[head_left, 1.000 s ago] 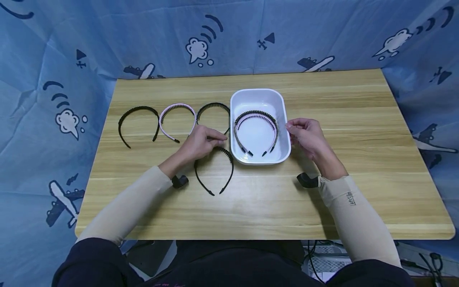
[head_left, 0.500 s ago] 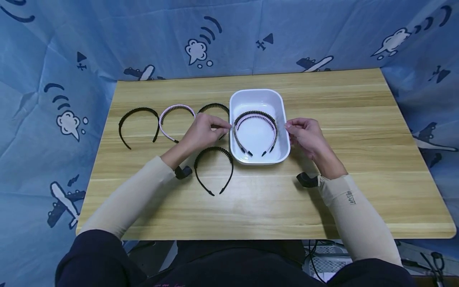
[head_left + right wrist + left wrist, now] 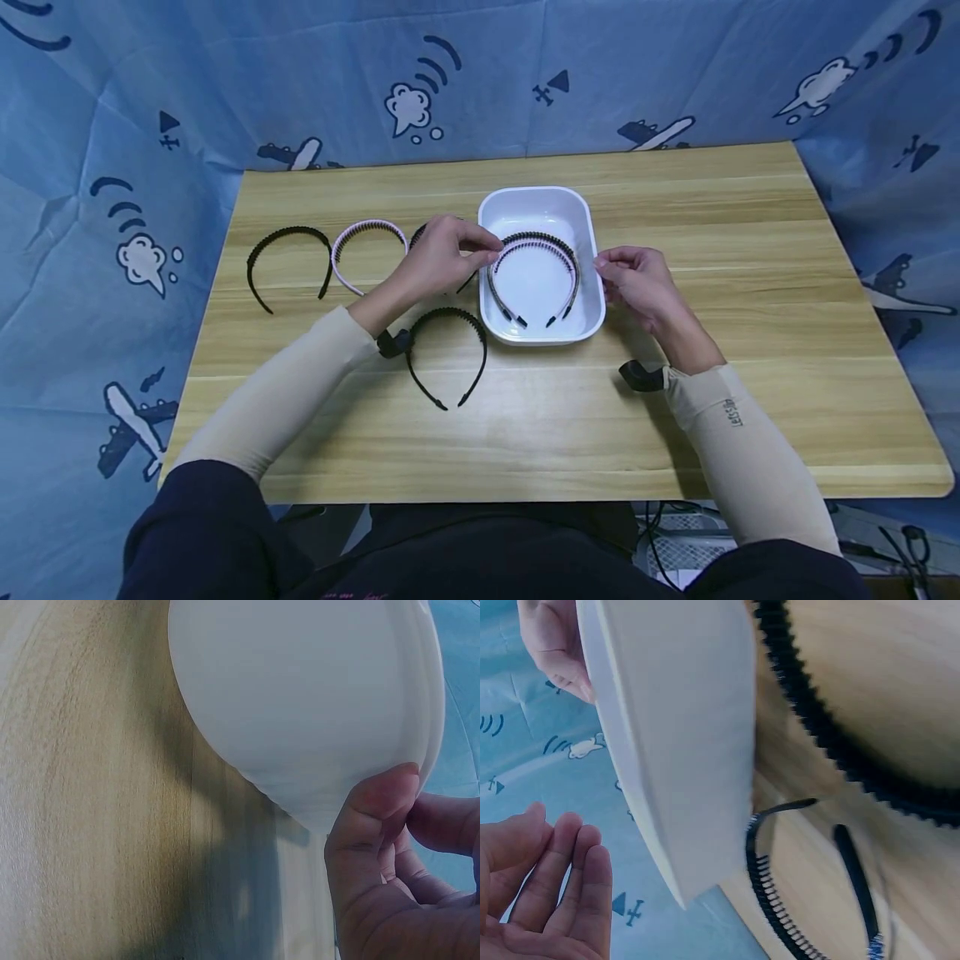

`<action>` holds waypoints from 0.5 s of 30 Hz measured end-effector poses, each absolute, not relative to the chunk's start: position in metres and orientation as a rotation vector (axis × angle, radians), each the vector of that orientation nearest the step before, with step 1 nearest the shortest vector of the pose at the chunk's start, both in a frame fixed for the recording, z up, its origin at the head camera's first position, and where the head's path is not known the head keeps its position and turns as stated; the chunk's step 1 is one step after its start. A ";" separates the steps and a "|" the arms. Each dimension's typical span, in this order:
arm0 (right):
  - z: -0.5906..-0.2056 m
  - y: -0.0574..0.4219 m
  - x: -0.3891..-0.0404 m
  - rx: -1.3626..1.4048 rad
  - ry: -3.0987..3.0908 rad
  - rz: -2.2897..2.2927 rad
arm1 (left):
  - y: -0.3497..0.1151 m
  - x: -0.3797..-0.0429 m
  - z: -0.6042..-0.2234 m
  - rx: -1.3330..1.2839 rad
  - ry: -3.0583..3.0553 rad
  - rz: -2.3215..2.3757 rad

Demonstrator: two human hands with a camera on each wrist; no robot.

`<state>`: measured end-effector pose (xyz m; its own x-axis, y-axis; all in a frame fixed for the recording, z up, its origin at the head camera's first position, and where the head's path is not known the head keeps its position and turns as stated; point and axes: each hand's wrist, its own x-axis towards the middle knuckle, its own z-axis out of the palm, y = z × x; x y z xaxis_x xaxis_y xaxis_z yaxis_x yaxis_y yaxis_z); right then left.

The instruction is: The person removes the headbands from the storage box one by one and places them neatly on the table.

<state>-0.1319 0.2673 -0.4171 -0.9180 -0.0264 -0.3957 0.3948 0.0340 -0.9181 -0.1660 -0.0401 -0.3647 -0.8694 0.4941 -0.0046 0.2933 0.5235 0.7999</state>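
A white plastic tray (image 3: 536,208) stands mid-table, with a black headband (image 3: 551,236) and a pink headband (image 3: 534,245) nested in it. My right hand (image 3: 643,287) pinches the tray's right rim between thumb and fingers, as the right wrist view confirms. Over the tray's left rim hovers my left hand (image 3: 450,254), its fingertips by the left side of the nested headbands. The left wrist view shows those fingers (image 3: 592,885) nearly straight, with nothing visible between them. Below my left hand another black headband (image 3: 417,236) is partly hidden.
Left of the tray lie a black headband (image 3: 291,232) and a pink headband (image 3: 367,225). Nearer the front is another black headband (image 3: 447,312), beside my left wrist. The wooden table (image 3: 750,333) meets a blue printed cloth (image 3: 480,83) at the back.
My left hand has moved right and slightly up, from the table beside the tray to over its left rim. The right hand keeps its grip, and the headbands lie where they were.
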 end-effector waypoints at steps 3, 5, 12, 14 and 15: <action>-0.417 0.267 -0.132 0.381 2.016 -1.953 | -0.034 -0.170 -0.361 0.695 2.507 1.276; -0.417 0.268 -0.132 0.386 2.020 -1.947 | -0.029 -0.172 -0.359 0.698 2.506 1.273; -0.417 0.267 -0.131 0.381 2.016 -1.953 | -0.013 -0.178 -0.353 0.726 2.492 1.281; -0.417 0.267 -0.131 0.380 2.013 -1.955 | -0.007 -0.180 -0.351 0.736 2.485 1.280; -0.417 0.267 -0.131 0.378 2.016 -1.954 | -0.005 -0.181 -0.351 0.742 2.483 1.277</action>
<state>-0.1312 0.2669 -0.4170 -0.9179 -0.0245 -0.3961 0.3952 0.0360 -0.9179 -0.1806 -0.0047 -0.3505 -0.8385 0.5448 0.0090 0.3243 0.4857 0.8117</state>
